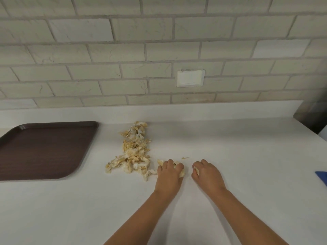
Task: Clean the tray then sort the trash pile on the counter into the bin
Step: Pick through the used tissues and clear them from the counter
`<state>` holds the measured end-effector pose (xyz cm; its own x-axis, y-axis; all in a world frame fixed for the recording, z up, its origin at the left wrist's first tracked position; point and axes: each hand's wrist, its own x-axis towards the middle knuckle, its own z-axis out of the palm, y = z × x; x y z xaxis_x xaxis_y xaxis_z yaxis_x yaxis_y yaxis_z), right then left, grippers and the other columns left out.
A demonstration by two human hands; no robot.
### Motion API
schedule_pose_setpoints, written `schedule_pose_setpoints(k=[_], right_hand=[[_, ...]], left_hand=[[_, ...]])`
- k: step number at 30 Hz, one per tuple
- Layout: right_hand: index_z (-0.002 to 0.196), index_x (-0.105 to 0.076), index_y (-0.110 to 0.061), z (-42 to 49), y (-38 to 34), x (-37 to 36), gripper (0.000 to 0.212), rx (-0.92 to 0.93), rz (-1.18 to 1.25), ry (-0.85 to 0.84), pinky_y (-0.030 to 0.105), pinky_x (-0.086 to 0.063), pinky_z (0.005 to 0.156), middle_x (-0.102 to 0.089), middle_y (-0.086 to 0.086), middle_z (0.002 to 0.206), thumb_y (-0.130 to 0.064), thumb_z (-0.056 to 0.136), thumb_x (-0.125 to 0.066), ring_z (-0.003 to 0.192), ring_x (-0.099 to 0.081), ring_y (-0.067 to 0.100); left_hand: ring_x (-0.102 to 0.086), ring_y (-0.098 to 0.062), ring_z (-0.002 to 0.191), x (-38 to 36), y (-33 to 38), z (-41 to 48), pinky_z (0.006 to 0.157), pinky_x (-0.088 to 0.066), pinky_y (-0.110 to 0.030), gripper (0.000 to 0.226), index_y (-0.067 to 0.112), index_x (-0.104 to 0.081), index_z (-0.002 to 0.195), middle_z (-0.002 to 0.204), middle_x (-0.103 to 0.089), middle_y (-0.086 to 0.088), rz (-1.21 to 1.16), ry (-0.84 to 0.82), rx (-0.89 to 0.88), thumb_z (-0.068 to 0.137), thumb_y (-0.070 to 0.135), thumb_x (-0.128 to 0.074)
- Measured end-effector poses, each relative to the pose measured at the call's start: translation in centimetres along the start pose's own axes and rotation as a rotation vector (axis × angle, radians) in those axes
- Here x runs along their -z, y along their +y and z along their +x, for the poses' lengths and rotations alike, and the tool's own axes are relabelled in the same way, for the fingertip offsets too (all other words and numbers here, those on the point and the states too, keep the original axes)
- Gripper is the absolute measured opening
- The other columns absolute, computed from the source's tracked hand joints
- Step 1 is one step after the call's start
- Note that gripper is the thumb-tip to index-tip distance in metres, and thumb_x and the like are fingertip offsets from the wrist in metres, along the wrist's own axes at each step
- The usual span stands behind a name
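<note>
A dark brown tray [42, 149] lies bare on the white counter at the left. A long pile of pale, yellowish trash scraps [133, 149] runs from the wall side toward me, to the right of the tray. My left hand [169, 172] sits at the pile's near right end with its fingers curled round a clump of scraps. My right hand [206, 171], a little to the right, pinches a small scrap in its curled fingers. One loose scrap [185, 158] lies between and just beyond the hands. No bin is in view.
The white counter [247, 165] stretches right to a blue item [322, 176] at the frame's edge. A dark metallic object [313, 119] stands at the back right corner. A tiled wall with a white socket cover [190, 78] backs the counter.
</note>
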<state>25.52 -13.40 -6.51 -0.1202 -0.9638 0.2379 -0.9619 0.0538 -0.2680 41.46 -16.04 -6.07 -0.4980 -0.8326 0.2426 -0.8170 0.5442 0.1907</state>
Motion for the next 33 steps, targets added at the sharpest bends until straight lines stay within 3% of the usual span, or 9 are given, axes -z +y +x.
schedule_pose_setpoints(k=[3,8,12,14,19,23,26,30,33], right_hand=[[0.098,-0.07,-0.013,-0.8,0.5,0.9,0.017,-0.098,0.107,-0.061,0.025,-0.04,0.063,-0.062,0.007,0.092,-0.017,0.083,-0.063,0.078,-0.062,0.026],[0.101,-0.068,-0.014,-0.6,0.2,2.5,0.016,-0.147,0.398,0.073,0.019,-0.038,0.072,-0.051,0.001,0.101,-0.018,0.086,-0.064,0.081,-0.059,0.019],[0.112,-0.062,-0.014,2.0,-1.9,2.6,0.024,-0.049,0.453,0.073,0.018,-0.04,0.08,-0.043,-0.002,0.108,-0.025,0.091,-0.06,0.089,-0.054,0.014],[0.113,-0.061,-0.011,3.4,-3.0,2.0,0.025,-0.003,0.432,0.051,0.019,-0.041,0.081,-0.046,0.003,0.11,-0.024,0.092,-0.059,0.093,-0.054,0.017],[0.113,-0.063,-0.011,5.0,-3.8,0.0,0.03,0.038,0.285,-0.066,0.028,-0.039,0.092,-0.051,0.007,0.112,-0.032,0.094,-0.052,0.106,-0.049,0.023],[0.118,-0.055,-0.019,3.1,-3.7,-0.1,0.067,0.141,0.148,-0.253,0.044,-0.025,0.109,-0.047,-0.001,0.128,-0.051,0.082,-0.01,0.131,-0.032,0.023],[0.134,-0.044,-0.02,0.7,-3.8,-0.3,0.074,0.229,0.09,-0.291,0.044,-0.023,0.111,-0.04,-0.001,0.14,-0.047,0.078,-0.005,0.135,-0.029,0.024],[0.144,-0.032,-0.021,-0.8,-4.2,0.0,0.077,0.276,0.067,-0.341,0.042,-0.018,0.115,-0.033,0.0,0.148,-0.048,0.08,0.002,0.138,-0.026,0.022],[0.147,-0.029,-0.019,-2.1,-4.3,0.2,0.06,0.339,0.065,-0.36,0.038,-0.012,0.118,-0.029,0.003,0.152,-0.039,0.093,-0.011,0.141,-0.022,0.024]], left_hand=[[-0.057,-0.02,0.071,0.5,1.1,-2.2,0.059,-0.047,-0.028,0.042,0.027,-0.052,0.103,0.086,-0.055,-0.002,-0.291,0.028,-0.043,0.069,0.017,-0.074],[-0.049,-0.012,0.094,2.9,0.9,-4.5,0.079,-0.041,-0.023,0.039,0.03,-0.05,0.127,0.106,-0.046,0.004,-0.537,0.135,0.096,0.089,0.022,-0.055],[-0.037,-0.017,0.121,2.5,-0.6,-5.8,0.107,-0.027,-0.041,0.048,0.033,-0.033,0.141,0.12,-0.045,0.006,-0.266,0.075,0.243,0.094,0.035,-0.045],[-0.046,-0.026,0.122,2.0,-0.8,-6.9,0.1,-0.036,-0.057,0.042,0.034,-0.041,0.131,0.118,-0.052,0.005,-0.154,-0.018,0.209,0.089,0.035,-0.047],[-0.057,-0.022,0.104,2.1,-0.5,-8.6,0.083,-0.049,-0.036,0.04,0.033,-0.047,0.121,0.11,-0.058,0.005,-0.186,0.014,0.131,0.081,0.033,-0.053],[-0.046,-0.022,0.121,2.7,-1.6,-10.4,0.098,-0.032,-0.052,0.046,0.034,-0.045,0.128,0.114,-0.059,0.009,-0.095,0.083,0.24,0.083,0.043,-0.044],[-0.019,-0.03,0.142,3.0,-2.9,-11.1,0.11,-0.002,-0.056,0.056,0.035,-0.04,0.136,0.139,-0.044,0.007,-0.108,0.045,0.411,0.084,0.053,-0.031],[0.008,-0.03,0.145,3.8,-3.7,-10.9,0.111,0.002,-0.058,0.076,0.04,-0.026,0.143,0.156,-0.011,0.001,-0.198,0.001,0.524,0.074,0.069,-0.015],[0.015,-0.027,0.144,3.6,-3.5,-10.1,0.112,0.002,-0.058,0.077,0.043,-0.016,0.146,0.158,0.013,0.006,-0.207,-0.034,0.434,0.074,0.071,-0.013]])
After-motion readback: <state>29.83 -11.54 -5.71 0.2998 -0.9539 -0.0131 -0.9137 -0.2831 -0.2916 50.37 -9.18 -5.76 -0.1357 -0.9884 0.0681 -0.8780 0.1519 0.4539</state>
